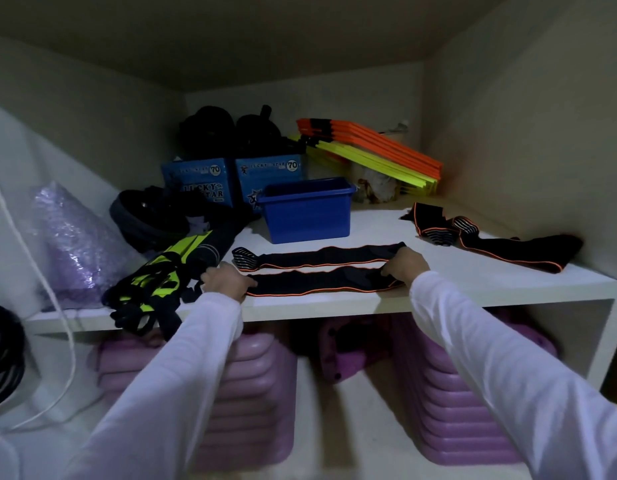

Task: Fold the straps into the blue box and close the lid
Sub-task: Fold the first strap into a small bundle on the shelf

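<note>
Black strap (321, 271) (orange-edged, doubled) lies along the shelf's (473, 275) front edge; left hand (225, 280) and right hand (405, 265) pinch its ends, blue box (305, 216) open behind.

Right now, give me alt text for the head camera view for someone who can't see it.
Two hands in white sleeves hold a black strap with orange edging, doubled over on a white shelf: left hand at one end, right hand at the fold. An open blue box stands behind it, and a second strap lies to the right.
</note>
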{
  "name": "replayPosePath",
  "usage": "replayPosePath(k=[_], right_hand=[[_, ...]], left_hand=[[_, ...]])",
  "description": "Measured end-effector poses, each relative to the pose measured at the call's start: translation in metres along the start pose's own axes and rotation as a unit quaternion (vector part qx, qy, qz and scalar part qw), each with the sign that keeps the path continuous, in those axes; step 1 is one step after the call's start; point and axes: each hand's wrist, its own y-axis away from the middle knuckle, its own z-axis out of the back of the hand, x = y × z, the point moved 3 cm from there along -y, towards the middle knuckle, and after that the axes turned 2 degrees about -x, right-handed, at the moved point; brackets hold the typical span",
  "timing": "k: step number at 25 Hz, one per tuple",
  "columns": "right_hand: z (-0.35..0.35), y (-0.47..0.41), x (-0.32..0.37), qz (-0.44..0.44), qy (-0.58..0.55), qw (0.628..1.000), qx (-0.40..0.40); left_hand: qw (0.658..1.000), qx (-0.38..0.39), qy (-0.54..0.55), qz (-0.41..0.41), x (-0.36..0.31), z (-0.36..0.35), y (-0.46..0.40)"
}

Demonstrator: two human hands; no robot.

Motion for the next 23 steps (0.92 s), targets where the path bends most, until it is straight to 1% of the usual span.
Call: replayPosePath(k=[1,3,7,9,11,14,17,18,20,23], right_hand=[[0.000,0.000,0.000,0.003,0.002,1.000,0.000],[0.000,-0.001,0.000,0.006,0.003,1.000,-0.001],[0.000,-0.002,-0.002,0.012,0.006,1.000,-0.008],[0.001,-0.005,-0.003,0.011,0.014,1.000,-0.012],[0.001,-0.007,-0.003,0.009,0.021,1.000,-0.009],[-0.001,-0.011,-0.002,0.002,0.025,1.000,-0.003],[-0.002,-0.014,-0.001,-0.002,0.035,0.999,0.001],[-0.002,-0.015,-0.001,-0.004,0.038,0.999,0.002],[-0.001,-0.017,-0.002,-0.006,0.041,0.999,0.008],[0.001,-0.020,-0.004,-0.015,0.022,0.999,0.033]], left_hand=[[0.999,0.018,0.038,0.023,0.000,-0.001,-0.003],[0.995,0.044,0.083,0.034,-0.003,-0.001,-0.007],[0.996,0.056,0.076,-0.003,-0.010,-0.001,-0.004],[0.992,0.064,0.104,0.000,-0.010,-0.002,-0.007],[0.989,0.062,0.137,0.008,-0.008,-0.003,-0.012],[0.986,0.051,0.159,0.020,-0.004,-0.005,-0.017],[0.971,0.068,0.227,0.038,-0.002,-0.008,-0.019],[0.969,0.068,0.234,0.037,-0.002,-0.008,-0.017],[0.969,0.058,0.235,0.038,-0.002,-0.009,-0.016],[0.961,0.038,0.272,0.039,-0.002,-0.011,-0.022]])
